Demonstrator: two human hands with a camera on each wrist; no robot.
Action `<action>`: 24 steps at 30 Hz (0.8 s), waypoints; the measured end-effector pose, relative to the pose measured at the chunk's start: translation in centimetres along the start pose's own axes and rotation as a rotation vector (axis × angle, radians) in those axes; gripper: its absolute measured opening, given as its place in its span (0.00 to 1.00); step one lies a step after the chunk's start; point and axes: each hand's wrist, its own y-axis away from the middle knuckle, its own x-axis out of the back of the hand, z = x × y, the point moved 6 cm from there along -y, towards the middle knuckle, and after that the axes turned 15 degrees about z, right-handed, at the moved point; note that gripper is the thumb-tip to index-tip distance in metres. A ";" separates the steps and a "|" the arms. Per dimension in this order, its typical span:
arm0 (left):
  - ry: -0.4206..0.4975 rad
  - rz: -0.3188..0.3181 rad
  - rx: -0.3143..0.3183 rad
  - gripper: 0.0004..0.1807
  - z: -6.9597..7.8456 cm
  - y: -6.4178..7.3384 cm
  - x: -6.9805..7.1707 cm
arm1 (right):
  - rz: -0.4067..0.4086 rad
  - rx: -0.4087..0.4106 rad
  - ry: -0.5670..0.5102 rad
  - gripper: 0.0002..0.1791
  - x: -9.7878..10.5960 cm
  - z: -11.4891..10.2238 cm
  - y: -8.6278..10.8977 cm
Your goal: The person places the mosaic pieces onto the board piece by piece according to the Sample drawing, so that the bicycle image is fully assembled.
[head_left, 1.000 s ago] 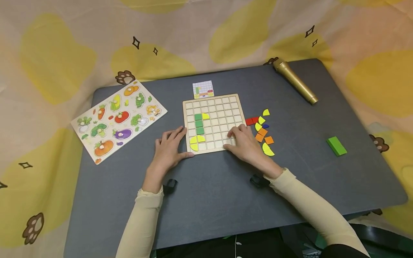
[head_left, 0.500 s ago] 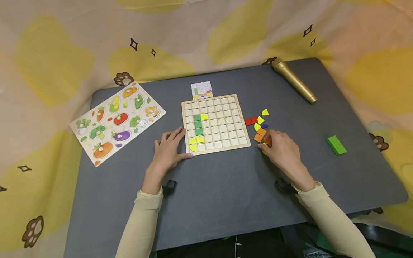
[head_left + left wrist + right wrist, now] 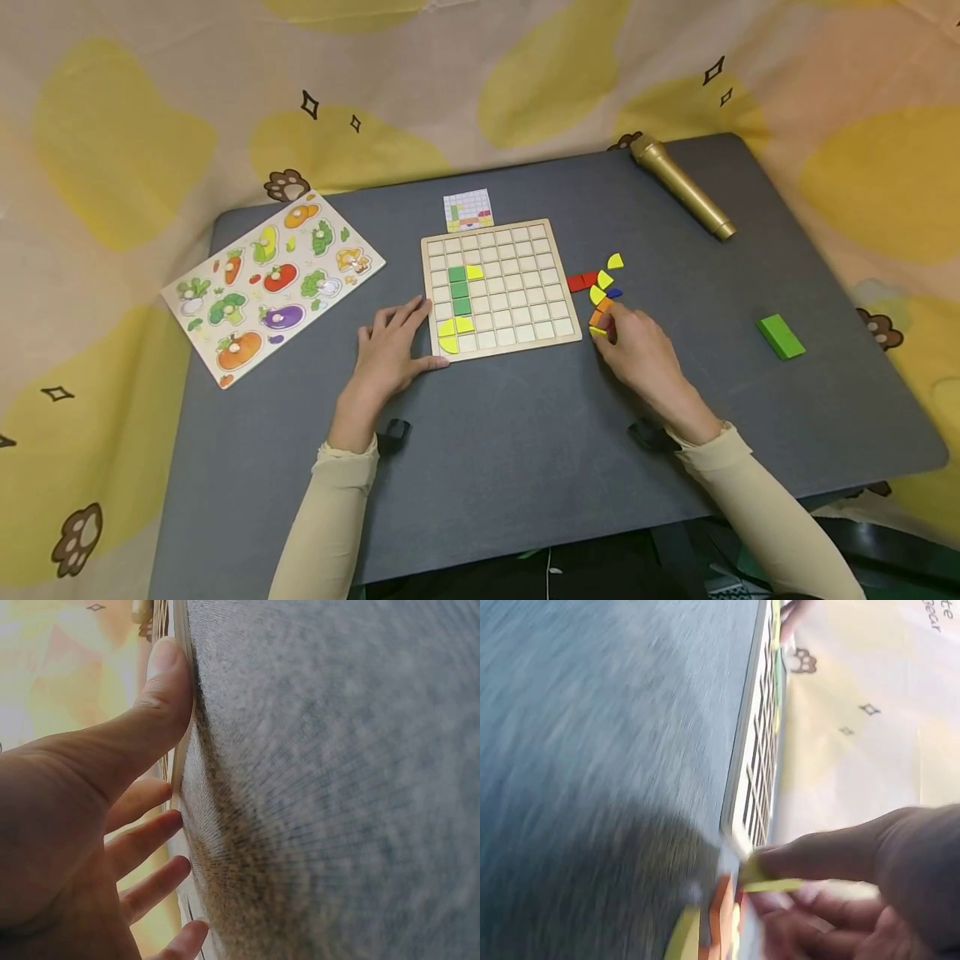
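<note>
My left hand (image 3: 388, 354) rests beside the wooden grid board (image 3: 517, 337), fingertips at its left edge and thumb at its near-left corner. Several green square and yellow rounded tiles lie in the board's left cells, including a green tile (image 3: 461, 290). To the right of the board, my right hand (image 3: 637, 346) pinches a yellow rounded tile (image 3: 772, 886) between thumb and fingers. Close by its fingertips are an orange tile (image 3: 718, 911) and another yellow tile (image 3: 681, 934). The right hand covers part of this loose pile in the head view.
Red tiles (image 3: 582, 282), a blue tile (image 3: 615, 293) and more yellow tiles lie right of the board. A printed pattern card (image 3: 468, 209) sits behind it. A vegetable puzzle (image 3: 273, 283) is at left, a gold microphone (image 3: 684, 188) back right, and a green block (image 3: 781, 336) far right.
My right hand has left the board's near-right corner for the loose tiles, picked up a yellow tile and shifted slightly back left. My left hand has stayed at the board's edge.
</note>
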 end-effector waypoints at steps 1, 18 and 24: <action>0.000 0.001 -0.001 0.57 0.0 0.0 0.0 | 0.007 0.036 -0.035 0.04 -0.3 -0.6 -0.2; 0.003 0.006 0.004 0.56 -0.1 0.0 -0.1 | -0.134 0.182 -0.431 0.05 -6.9 -9.9 -2.2; 0.002 0.009 0.002 0.55 -0.2 0.0 -0.2 | -0.183 0.179 -0.431 0.03 -9.1 -11.7 -2.3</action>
